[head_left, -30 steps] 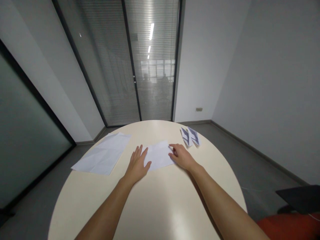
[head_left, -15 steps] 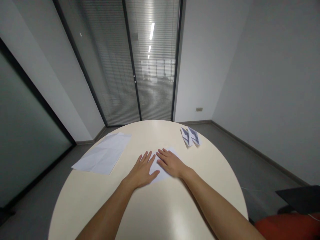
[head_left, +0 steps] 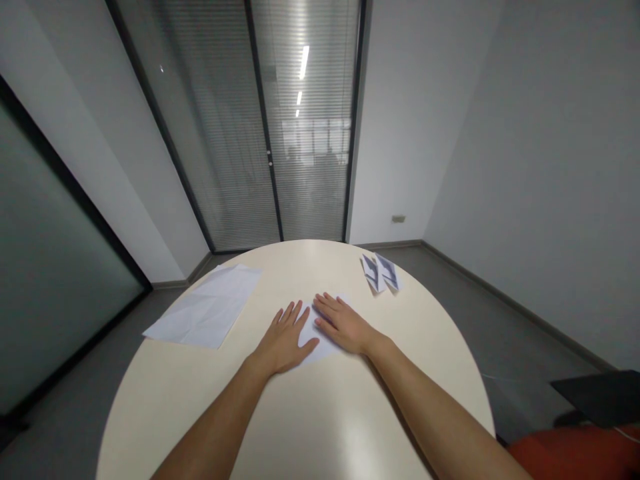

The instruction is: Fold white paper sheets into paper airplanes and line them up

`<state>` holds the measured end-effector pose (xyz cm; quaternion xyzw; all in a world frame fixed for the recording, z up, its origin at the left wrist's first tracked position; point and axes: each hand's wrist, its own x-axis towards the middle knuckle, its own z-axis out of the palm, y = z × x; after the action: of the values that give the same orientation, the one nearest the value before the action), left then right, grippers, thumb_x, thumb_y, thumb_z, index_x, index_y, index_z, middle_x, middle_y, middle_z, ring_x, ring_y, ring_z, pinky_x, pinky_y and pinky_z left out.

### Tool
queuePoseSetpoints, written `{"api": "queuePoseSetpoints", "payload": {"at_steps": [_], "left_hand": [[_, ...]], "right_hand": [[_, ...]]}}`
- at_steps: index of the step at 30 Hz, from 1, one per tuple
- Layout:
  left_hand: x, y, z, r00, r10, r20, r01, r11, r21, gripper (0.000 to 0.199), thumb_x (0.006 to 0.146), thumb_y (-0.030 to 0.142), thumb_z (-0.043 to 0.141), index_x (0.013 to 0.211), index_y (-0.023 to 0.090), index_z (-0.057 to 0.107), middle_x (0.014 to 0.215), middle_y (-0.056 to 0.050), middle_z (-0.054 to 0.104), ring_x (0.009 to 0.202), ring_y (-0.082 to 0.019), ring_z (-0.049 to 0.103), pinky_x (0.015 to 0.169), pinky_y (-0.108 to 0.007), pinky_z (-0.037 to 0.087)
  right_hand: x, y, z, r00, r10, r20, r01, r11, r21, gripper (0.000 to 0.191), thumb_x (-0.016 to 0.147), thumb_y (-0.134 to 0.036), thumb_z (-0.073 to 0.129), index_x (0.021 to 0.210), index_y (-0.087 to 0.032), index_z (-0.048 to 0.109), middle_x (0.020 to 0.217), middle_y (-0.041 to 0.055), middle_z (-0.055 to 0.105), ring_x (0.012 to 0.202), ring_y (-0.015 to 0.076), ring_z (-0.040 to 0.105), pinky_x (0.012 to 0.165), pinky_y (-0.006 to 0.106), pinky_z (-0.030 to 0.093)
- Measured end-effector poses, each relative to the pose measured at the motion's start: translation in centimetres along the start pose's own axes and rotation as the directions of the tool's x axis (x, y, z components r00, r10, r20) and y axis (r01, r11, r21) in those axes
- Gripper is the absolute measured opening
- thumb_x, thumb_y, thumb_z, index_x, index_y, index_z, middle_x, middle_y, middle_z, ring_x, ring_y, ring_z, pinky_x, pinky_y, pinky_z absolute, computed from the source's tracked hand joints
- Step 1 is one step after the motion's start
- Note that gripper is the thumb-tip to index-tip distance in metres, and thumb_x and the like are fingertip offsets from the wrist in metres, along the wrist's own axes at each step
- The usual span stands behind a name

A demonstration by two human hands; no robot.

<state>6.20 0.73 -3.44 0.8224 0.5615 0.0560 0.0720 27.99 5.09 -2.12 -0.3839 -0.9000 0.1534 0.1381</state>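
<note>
A white sheet of paper lies flat in the middle of the table, largely covered by my hands. My left hand rests palm down on its left side, fingers spread and thumb pointing right across the paper. On the upper right part of the sheet lies my right hand, palm down with its fingers stretched toward the upper left. Neither hand grasps anything. The hands are close together, with a strip of paper showing between them.
Larger creased white sheets lie at the table's left edge. Two small folded papers with dark printing sit at the back right of the round cream table. A red chair and a black flat object are at lower right.
My right hand has shifted slightly upward over the paper. My left hand has hardly moved, and the other papers lie where they were.
</note>
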Motion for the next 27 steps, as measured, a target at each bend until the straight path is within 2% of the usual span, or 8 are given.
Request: {"api": "queuePoseSetpoints", "payload": {"at_steps": [3,9,14,17,19,21,24,27], "left_hand": [[-0.1,0.2,-0.2,1.0,0.001,0.007,-0.001,1.0,0.001,0.079,0.099,0.063,0.038,0.162,0.015,0.027,0.17,-0.013,0.015,0.158,-0.031,0.01,0.127,-0.053,0.013],[-0.4,0.1,-0.2,1.0,0.001,0.007,-0.001,1.0,0.011,0.073,0.101,0.056,0.037,0.161,0.015,0.028,0.169,-0.012,0.017,0.158,-0.031,0.012,0.127,-0.052,0.015],[-0.2,-0.6,0.0,0.999,-0.031,-0.034,0.032,0.999,0.035,0.066,0.103,0.052,0.038,0.159,0.017,0.034,0.168,-0.011,0.023,0.157,-0.032,0.016,0.126,-0.054,0.019],[0.0,-0.9,-0.4,0.986,-0.116,-0.124,0.127,0.988,0.086,0.062,0.102,0.046,0.044,0.155,0.013,0.041,0.165,-0.014,0.032,0.155,-0.035,0.024,0.124,-0.056,0.023],[0.1,-1.0,-0.7,0.957,-0.186,-0.224,0.215,0.97,0.111,0.057,0.101,0.038,0.049,0.151,0.011,0.047,0.161,-0.017,0.04,0.151,-0.037,0.033,0.122,-0.055,0.028],[0.2,-0.9,-1.0,0.93,-0.201,-0.307,0.242,0.965,0.104,0.052,0.098,0.028,0.053,0.147,0.011,0.051,0.156,-0.018,0.048,0.145,-0.035,0.043,0.12,-0.051,0.033],[0.2,-0.3,-1.0,0.938,-0.113,-0.328,0.133,0.99,0.038,0.049,0.097,0.027,0.053,0.144,0.015,0.054,0.149,-0.014,0.057,0.137,-0.028,0.054,0.117,-0.042,0.039],[0.2,0.3,-0.4,0.959,-0.055,-0.277,0.049,0.998,-0.027,0.054,0.099,0.043,0.05,0.147,0.016,0.052,0.15,-0.012,0.056,0.138,-0.026,0.054,0.116,-0.04,0.041]], "right_hand": [[0.1,0.2,0.4,0.998,0.042,0.049,-0.042,0.999,0.01,0.069,0.105,-0.055,0.028,0.16,-0.012,0.033,0.166,0.0142,0.029,0.155,0.0296,0.022,0.126,0.05,0.018],[0.1,1.7,0.4,0.963,0.27,-0.006,-0.269,0.961,-0.058,0.07,0.103,-0.05,0.036,0.16,-0.008,0.032,0.167,0.0161,0.025,0.156,0.0324,0.018,0.126,0.052,0.015],[0.0,2.0,0.0,0.947,0.322,0.002,-0.321,0.944,-0.08,0.067,0.104,-0.047,0.035,0.16,-0.01,0.031,0.168,0.015,0.024,0.157,0.0322,0.014,0.125,0.052,0.015],[-0.1,1.9,0.1,0.946,0.325,0.002,-0.324,0.942,-0.086,0.071,0.103,-0.052,0.036,0.16,-0.01,0.03,0.168,0.0166,0.022,0.157,0.0347,0.012,0.125,0.054,0.013],[-0.1,1.9,0.1,0.948,0.318,0.01,-0.317,0.945,-0.085,0.078,0.1,-0.061,0.039,0.162,-0.013,0.029,0.168,0.0182,0.02,0.157,0.0375,0.011,0.124,0.055,0.012],[-0.1,1.8,0.2,0.949,0.313,0.019,-0.311,0.947,-0.087,0.085,0.095,-0.07,0.043,0.162,-0.019,0.028,0.169,0.0184,0.017,0.156,0.0403,0.009,0.124,0.057,0.01],[-0.1,1.7,0.2,0.94,0.34,0.024,-0.336,0.937,-0.096,0.087,0.093,-0.075,0.043,0.162,-0.023,0.031,0.17,0.0169,0.014,0.156,0.0414,0.006,0.124,0.056,0.009],[-0.2,1.6,0.2,0.927,0.376,0.012,-0.373,0.922,-0.103,0.086,0.094,-0.075,0.04,0.161,-0.021,0.031,0.17,0.0169,0.014,0.157,0.0402,0.005,0.124,0.055,0.008]]}}
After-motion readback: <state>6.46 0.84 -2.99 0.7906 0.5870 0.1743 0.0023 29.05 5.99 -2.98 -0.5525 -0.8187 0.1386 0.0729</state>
